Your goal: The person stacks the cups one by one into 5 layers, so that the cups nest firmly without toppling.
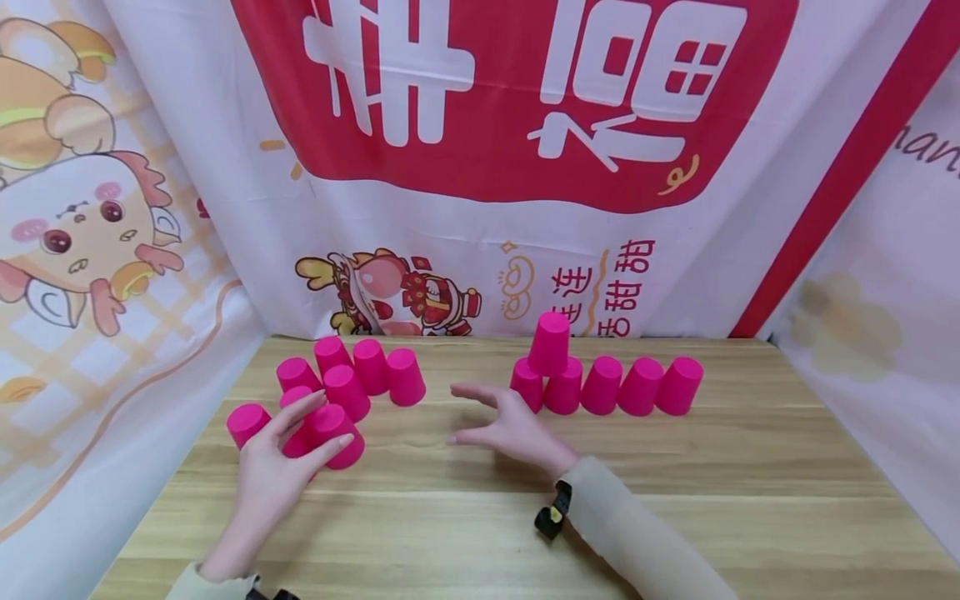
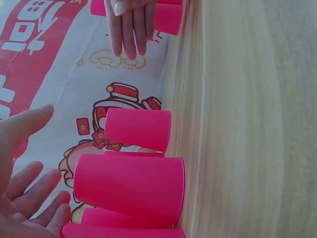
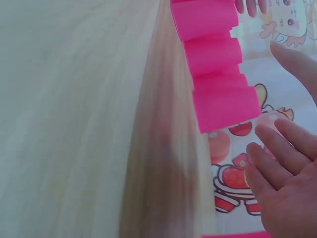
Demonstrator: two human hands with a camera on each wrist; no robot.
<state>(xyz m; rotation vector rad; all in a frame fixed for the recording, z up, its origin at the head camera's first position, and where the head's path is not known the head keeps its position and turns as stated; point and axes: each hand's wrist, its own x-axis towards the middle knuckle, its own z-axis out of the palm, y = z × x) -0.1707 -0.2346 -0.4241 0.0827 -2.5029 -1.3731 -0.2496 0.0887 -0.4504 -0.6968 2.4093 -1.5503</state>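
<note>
Several pink cups stand upside down in a cluster at the table's left, the front one [image 1: 337, 437] beside my left hand [image 1: 266, 471]. That hand hovers over the cluster's near edge, thumb and fingers spread. In the left wrist view its fingers [image 2: 37, 196] appear apart from the nearest large cup [image 2: 131, 186]. My right hand [image 1: 517, 425] is held over the middle of the table with fingers extended and nothing in it. Just beyond it is a row of pink cups [image 1: 602, 386], with one cup [image 1: 551, 343] stacked across the two leftmost.
The wooden table [image 1: 480, 533] meets a printed cloth [image 1: 480, 187] hanging along its back edge. More printed cloth [image 1: 67, 208] hangs at the left side and at the right. A black strap with a small device [image 1: 552, 515] sits on the right wrist.
</note>
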